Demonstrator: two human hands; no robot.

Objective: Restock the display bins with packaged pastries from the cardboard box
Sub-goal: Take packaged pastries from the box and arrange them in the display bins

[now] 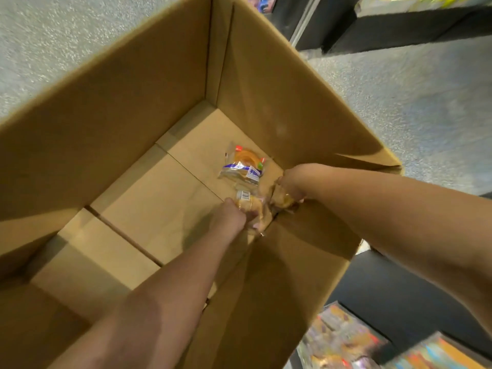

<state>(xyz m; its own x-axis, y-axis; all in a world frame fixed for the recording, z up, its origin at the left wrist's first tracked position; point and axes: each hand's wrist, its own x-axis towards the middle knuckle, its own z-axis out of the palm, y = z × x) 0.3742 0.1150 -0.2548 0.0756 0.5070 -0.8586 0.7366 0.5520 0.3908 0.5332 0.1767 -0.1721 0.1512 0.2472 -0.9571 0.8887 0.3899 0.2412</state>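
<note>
Pastries in clear wrappers lie at the bottom of the box (pixel 149 107), gathered near its right-hand wall. One pastry (pixel 243 164) sits loose on the cardboard floor, flat, with a round golden bun showing through the film and a blue-and-white label across it; no hand touches it. Just below it, the left hand (pixel 233 217) reaches down into the box with its fingers curled round a second pack (pixel 249 202), whose white barcode sticker faces up beside the knuckles. The right hand (pixel 288 183) comes in over the right wall, fingers curled round a third pack (pixel 282 199), a yellowish bun that shows under the palm. The two held packs lie close together, touching or nearly so, in the corner where the floor meets the right wall; blur makes their edges hard to part. Both forearms stretch from the lower edge of the view down into the box. The box stands open on a grey speckled floor (pixel 66 38), its flaps spread outward. Dark shelving (pixel 399 33) runs along the upper right, and blurred colourful goods (pixel 343 339) show at the lower right.
</note>
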